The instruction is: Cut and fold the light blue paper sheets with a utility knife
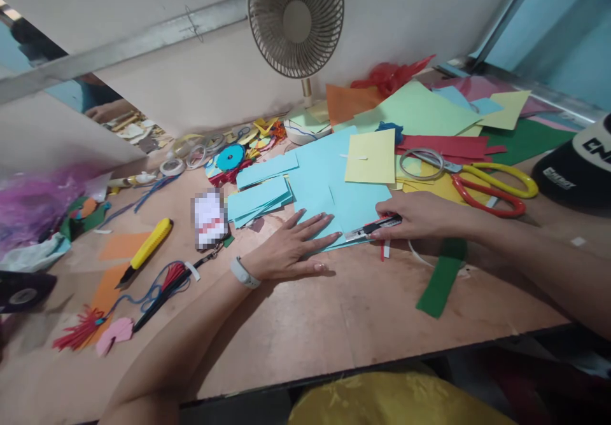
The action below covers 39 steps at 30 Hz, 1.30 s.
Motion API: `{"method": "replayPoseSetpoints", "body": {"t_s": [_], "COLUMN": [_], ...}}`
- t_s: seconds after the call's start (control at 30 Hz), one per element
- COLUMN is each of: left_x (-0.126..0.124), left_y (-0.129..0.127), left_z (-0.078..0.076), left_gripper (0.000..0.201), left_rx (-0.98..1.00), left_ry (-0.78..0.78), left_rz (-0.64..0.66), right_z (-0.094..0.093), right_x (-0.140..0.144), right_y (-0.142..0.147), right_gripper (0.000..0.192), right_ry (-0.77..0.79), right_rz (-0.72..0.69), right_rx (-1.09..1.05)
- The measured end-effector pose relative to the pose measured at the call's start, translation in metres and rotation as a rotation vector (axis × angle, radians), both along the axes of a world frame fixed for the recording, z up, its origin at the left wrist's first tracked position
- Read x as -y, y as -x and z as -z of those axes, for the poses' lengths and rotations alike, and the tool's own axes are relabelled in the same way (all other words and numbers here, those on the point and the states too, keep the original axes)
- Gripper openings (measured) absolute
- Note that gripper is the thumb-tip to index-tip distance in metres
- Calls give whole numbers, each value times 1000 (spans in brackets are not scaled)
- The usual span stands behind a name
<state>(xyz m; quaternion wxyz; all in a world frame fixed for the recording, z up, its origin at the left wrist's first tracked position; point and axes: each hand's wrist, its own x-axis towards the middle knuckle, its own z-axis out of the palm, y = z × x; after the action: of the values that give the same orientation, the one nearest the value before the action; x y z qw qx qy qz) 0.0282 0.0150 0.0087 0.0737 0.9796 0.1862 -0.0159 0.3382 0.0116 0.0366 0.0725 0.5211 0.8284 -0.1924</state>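
Light blue paper [315, 183] lies across the middle of the table. My left hand [293, 247] rests flat with fingers spread, its fingertips on the near edge of that paper. In my right hand [410, 215] is a black utility knife [379, 226], its blade pointing left over the paper's near edge, close to my left fingertips. Cut light blue pieces [262, 201] are stacked to the left of the sheet. A pale yellow paper square [370, 158] lies on top of the blue paper. Below my right wrist is a green strip [442, 282].
Scissors [496, 186] with red and yellow handles lie beyond my right forearm. A yellow utility knife [146, 253] and a red tassel [83, 329] lie at left. A fan [296, 21] stands at the back. A black-and-white object [573, 174] is at far right.
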Motion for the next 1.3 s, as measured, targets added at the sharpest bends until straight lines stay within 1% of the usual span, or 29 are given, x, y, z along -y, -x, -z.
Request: {"method": "replayPoseSetpoints", "body": {"t_s": [0.1, 0.27, 0.53, 0.63, 0.87, 1.03, 1.3], "left_x": [0, 0, -1, -1, -2, -1, -1], "left_y": [-1, -1, 0, 0, 0, 0, 0], "left_z": [0, 1, 3, 3, 3, 3, 4], "left_gripper": [75, 77, 78, 78, 76, 78, 80], "left_rx": [11, 14, 34, 42, 31, 35, 36], "left_ry": [-3, -5, 3, -3, -17, -10, 15], "left_rz": [8, 8, 16, 22, 29, 24, 8], "right_z": [-1, -3, -5, -7, -9, -9, -6], "right_x": [3, 5, 6, 7, 8, 7, 12], "right_y": [0, 0, -1, 0, 0, -1, 3], "right_gripper": [50, 56, 59, 57, 55, 58, 58], "right_ry": [18, 51, 137, 165, 151, 144, 116], "right_rz": [28, 66, 85, 101, 86, 68, 97], "right_rx": [6, -13, -39, -22, -4, -6, 0]}}
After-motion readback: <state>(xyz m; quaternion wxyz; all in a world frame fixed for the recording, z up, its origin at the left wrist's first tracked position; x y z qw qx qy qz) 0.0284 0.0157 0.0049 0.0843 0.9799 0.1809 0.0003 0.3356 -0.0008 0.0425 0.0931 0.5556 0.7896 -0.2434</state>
